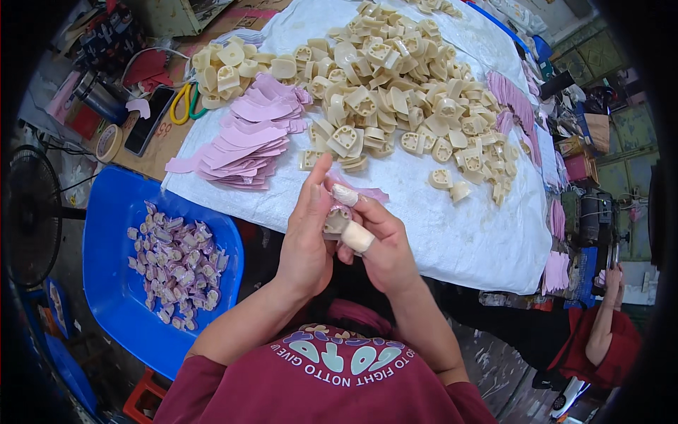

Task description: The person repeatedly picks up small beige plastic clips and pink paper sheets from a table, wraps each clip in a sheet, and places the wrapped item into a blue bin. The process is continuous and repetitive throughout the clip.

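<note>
I gripped the small cream plastic fitting (pixel 336 220) between my left hand (pixel 305 240) and right hand (pixel 381 247) above the white-covered worktop (pixel 459 233), best pressing its pink sticker flat, edges aligned.

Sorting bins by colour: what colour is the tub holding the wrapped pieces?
Blue. The tub shows best in the head view, left of the hands.

Your forearms come up from the lower edge and converge at centre. Your left hand (pixel 305 237) stands edge-on, fingers straight, pointing up, thumb tucked inward. Your right hand (pixel 381 244) curls against it, thumb and forefinger taped, pinching close together. Hands touching, wrists apart.
</note>
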`<state>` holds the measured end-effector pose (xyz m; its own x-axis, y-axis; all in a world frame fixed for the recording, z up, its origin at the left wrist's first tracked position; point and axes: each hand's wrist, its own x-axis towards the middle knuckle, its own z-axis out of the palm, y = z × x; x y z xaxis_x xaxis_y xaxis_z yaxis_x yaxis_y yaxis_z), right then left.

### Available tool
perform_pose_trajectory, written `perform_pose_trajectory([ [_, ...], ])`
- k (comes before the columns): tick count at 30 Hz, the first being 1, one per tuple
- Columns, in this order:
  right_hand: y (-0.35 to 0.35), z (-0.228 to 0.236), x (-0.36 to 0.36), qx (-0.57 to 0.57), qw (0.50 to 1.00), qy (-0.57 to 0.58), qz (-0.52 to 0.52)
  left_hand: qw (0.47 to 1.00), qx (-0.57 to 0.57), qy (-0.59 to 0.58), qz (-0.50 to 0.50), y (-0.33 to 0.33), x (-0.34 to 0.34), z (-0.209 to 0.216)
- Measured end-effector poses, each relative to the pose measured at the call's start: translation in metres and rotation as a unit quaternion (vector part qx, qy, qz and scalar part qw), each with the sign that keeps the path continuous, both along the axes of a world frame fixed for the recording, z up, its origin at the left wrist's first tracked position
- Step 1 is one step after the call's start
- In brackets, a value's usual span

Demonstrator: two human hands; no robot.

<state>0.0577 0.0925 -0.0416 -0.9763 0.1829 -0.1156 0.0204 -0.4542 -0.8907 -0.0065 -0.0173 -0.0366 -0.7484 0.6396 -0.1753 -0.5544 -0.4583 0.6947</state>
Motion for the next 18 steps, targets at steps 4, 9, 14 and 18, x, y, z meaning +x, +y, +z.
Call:
perform_pose_trajectory([
  [4,-0.001,-0.006,-0.006,0.060,0.996,0.048,-0.045,0.982,-0.092,0.158,0.049,0.007,0.008,-0.002],
  [9,-0.007,-0.017,-0.011,0.167,0.985,-0.006,-0.051,0.994,-0.080,0.048,0.061,0.010,0.000,-0.009],
  [14,0.007,-0.014,-0.006,0.283,0.956,0.078,0.001,0.991,-0.105,0.087,-0.001,0.002,-0.007,-0.010],
  [18,0.008,-0.021,-0.006,0.345,0.935,0.077,-0.008,0.995,-0.076,0.014,-0.056,-0.002,-0.013,-0.019],
])
